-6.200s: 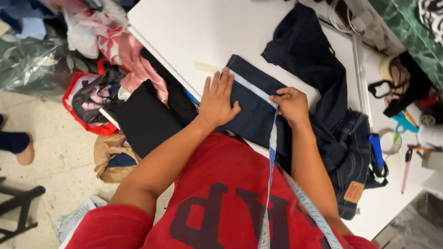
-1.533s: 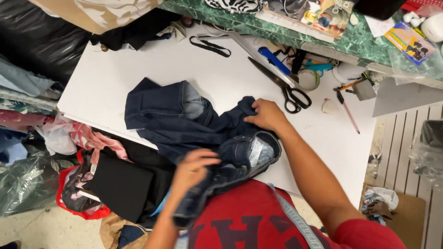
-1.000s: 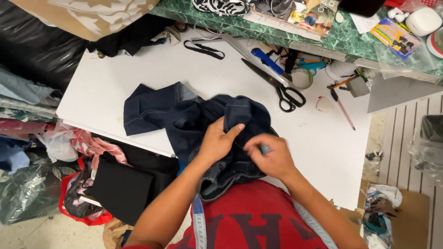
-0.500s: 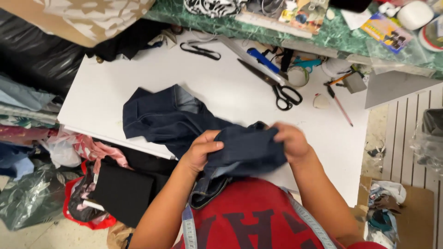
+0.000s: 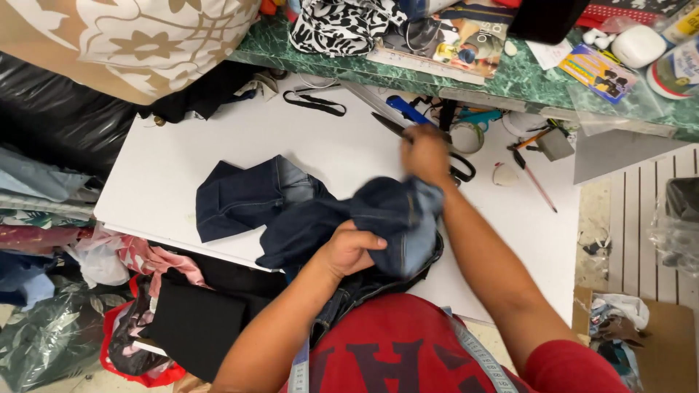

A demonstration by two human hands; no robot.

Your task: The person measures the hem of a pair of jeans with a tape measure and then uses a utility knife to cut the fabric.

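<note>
A pair of dark blue jeans point(image 5: 247, 196) lies bunched on the white table point(image 5: 218, 131). My left hand point(image 5: 353, 247) grips a fold of the denim near the table's front edge, lifting it. My right hand point(image 5: 424, 151) is stretched forward and blurred, its fingers curled down over the middle of the black scissors point(image 5: 464, 172). Whether it grips them is unclear. Part of the denim drapes over my right wrist. A measuring tape point(image 5: 477, 353) hangs around my neck over a red shirt.
A green marble counter point(image 5: 524, 73) crowded with booklets and small items runs along the table's far side. A pencil point(image 5: 539, 191), a chalk piece point(image 5: 502, 175), a blue tool point(image 5: 404, 110) and a black strap point(image 5: 314, 104) lie on the table. Fabric and a red bag point(image 5: 138, 342) pile up at the left.
My right hand let go of the denim and shot forward to the scissors. My left hand kept its hold on the jeans, which stayed bunched near the front edge.
</note>
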